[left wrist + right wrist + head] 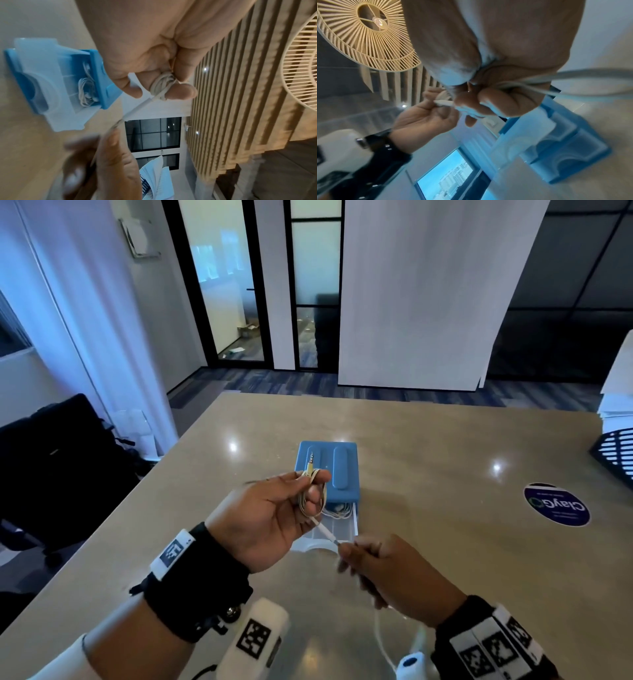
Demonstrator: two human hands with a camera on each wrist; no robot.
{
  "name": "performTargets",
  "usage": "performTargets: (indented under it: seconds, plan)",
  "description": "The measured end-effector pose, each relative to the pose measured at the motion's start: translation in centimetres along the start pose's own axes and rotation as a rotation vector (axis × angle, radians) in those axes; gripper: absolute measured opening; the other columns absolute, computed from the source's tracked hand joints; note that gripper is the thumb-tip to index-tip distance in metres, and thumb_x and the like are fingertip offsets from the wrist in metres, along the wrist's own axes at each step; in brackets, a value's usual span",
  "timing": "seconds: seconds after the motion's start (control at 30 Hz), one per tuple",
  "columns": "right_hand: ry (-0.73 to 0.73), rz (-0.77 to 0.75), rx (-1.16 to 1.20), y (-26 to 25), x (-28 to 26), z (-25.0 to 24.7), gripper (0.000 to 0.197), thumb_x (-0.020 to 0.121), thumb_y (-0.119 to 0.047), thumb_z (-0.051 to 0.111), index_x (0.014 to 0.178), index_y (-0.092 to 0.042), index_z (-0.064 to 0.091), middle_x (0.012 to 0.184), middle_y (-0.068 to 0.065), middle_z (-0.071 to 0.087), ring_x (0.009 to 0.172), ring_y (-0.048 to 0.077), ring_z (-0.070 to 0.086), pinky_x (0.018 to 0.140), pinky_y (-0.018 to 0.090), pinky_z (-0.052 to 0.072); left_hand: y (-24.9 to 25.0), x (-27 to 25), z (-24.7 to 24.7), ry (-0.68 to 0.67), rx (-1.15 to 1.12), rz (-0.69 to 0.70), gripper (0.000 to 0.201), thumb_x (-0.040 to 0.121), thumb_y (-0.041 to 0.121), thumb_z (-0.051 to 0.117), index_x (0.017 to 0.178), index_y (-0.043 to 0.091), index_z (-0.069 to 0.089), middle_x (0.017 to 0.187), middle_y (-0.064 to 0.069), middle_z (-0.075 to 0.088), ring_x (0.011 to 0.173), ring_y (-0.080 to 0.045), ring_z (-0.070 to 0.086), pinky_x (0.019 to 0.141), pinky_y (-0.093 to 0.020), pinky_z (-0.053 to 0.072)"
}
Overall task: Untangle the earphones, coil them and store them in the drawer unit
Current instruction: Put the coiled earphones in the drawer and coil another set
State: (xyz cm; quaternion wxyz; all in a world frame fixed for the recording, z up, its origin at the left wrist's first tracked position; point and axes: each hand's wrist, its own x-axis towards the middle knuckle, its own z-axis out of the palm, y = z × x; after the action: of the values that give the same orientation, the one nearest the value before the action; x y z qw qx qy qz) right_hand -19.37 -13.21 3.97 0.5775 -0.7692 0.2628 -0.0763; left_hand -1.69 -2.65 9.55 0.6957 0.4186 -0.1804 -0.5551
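Earphones (312, 495) half-coiled, held over table (445, 508).
Left hand (274, 517), palm up, fingers curled round coil, plug end upward. Right hand (383, 565), lower and nearer, pinching loose cord taut. Behind: blue drawer unit (337, 470), drawer (337, 529) pulled out, another coil (86, 92) inside.

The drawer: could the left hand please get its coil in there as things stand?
Probably yes: the drawer is pulled open below the left hand, but the right hand pinches the coil's tail.
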Motion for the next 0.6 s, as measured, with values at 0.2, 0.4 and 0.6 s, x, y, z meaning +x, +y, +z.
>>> performTargets:
  seconds: [0.2,0.4,0.6]
  plan:
    - [0.28,-0.036,-0.076,-0.6,0.5,-3.3,0.044,0.083,-0.044,0.079,0.063,-0.014,0.055,0.05,-0.012,0.034,0.046,0.008,0.028,0.045,0.021,0.028,0.5,-1.8,-0.6,-0.317,0.561,0.061,0.029,0.094,0.015,0.052,0.102,-0.008,0.068,0.069,-0.01,0.06,0.063,-0.018,0.054,0.062,-0.024,0.048]
    - [0.202,-0.07,0.095,-3.4,0.2,-2.1,0.026,0.094,-0.026,0.072,0.077,-0.006,0.07,0.05,-0.009,0.051,0.037,0.0,0.036,0.042,0.015,0.03,-3.5,-0.3,-1.7,-0.209,1.179,-0.046,0.023,0.098,0.019,0.056,0.095,0.001,0.068,0.074,-0.003,0.072,0.064,-0.018,0.059,0.074,-0.039,0.053]
    - [0.237,-0.272,-0.095,-4.0,-1.5,2.2,0.023,0.1,-0.007,0.056,0.099,-0.028,0.066,0.08,-0.01,0.072,0.05,-0.002,0.061,0.055,0.012,0.043,-3.5,0.5,-0.2,0.093,0.201,-0.082,0.029,0.086,0.016,0.047,0.104,0.009,0.069,0.088,-0.007,0.068,0.075,-0.017,0.062,0.07,-0.031,0.045]
